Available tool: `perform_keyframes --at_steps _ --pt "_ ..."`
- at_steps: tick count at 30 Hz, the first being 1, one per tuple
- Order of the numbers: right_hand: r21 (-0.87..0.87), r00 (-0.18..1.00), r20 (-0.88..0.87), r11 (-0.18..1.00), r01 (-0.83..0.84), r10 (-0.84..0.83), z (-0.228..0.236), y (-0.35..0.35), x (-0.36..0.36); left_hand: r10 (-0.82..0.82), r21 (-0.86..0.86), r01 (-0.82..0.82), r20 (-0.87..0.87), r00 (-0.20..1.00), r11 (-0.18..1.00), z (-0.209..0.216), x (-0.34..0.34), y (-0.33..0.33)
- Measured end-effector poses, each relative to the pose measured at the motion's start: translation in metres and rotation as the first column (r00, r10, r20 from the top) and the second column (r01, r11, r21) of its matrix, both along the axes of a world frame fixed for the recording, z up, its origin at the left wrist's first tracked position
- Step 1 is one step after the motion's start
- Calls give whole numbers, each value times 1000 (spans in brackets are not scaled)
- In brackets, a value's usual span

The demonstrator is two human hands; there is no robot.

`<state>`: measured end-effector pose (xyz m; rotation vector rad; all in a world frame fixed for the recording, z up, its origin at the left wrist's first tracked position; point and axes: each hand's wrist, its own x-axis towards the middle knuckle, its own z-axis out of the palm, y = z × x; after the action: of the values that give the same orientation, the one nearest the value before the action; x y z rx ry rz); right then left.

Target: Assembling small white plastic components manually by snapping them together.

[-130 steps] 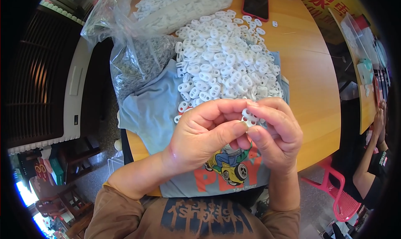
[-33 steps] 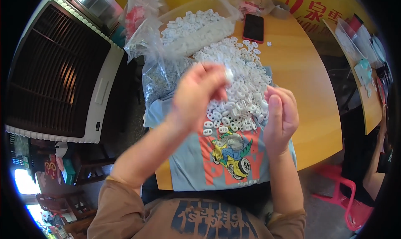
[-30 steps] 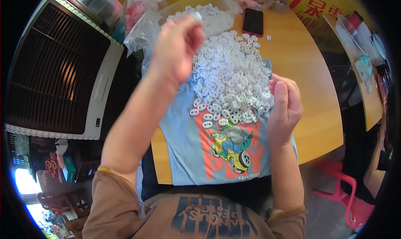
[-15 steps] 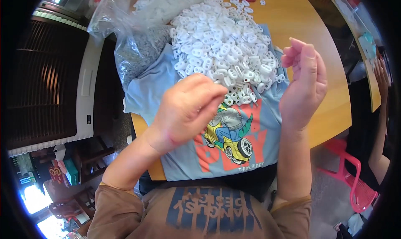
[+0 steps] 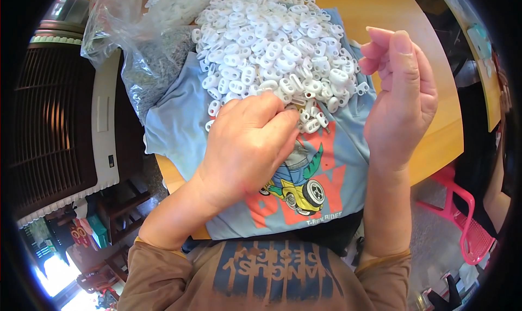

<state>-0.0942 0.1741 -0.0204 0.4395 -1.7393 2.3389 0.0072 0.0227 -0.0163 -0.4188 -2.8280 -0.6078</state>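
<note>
A big heap of small white plastic two-hole pieces [image 5: 272, 44] lies on a light blue T-shirt with a cartoon car print [image 5: 321, 175], spread over a round wooden table [image 5: 380, 17]. My left hand [image 5: 247, 145] is knuckles-up at the near edge of the heap, its fingertips pinching down among the pieces; what they hold is hidden. My right hand [image 5: 399, 96] is raised upright beside the heap's right edge, fingers loosely curled, palm toward the pile, nothing visible in it.
Clear plastic bags [image 5: 147, 44] of white and grey parts lie at the table's far left. A white appliance with a dark grille [image 5: 65, 120] stands to the left. A pink plastic chair [image 5: 467, 224] and another person's arm [image 5: 497, 186] are at right.
My left hand reached out to the far left bags, then came back down onto the heap's near edge. My right hand stayed raised beside the pile.
</note>
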Motion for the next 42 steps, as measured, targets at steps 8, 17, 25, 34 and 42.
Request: perform_keyframes --at_steps 8,17,25,34,42 --pt "-36 998 10 998 -58 59 1 -2 0 22 69 -18 -45 999 997 -6 -1 4" --pt "-18 997 19 997 -79 79 2 -2 0 -50 74 60 -119 992 995 -8 -2 2" --pt "27 996 -19 996 -85 86 1 -4 8 1 484 60 -126 992 873 13 12 -5" --pt "549 977 -72 826 -131 203 12 -2 48 78 394 -34 -96 992 919 1 29 -28" --pt "709 969 -212 702 61 129 3 3 99 81 466 -30 -90 993 884 3 34 -38"
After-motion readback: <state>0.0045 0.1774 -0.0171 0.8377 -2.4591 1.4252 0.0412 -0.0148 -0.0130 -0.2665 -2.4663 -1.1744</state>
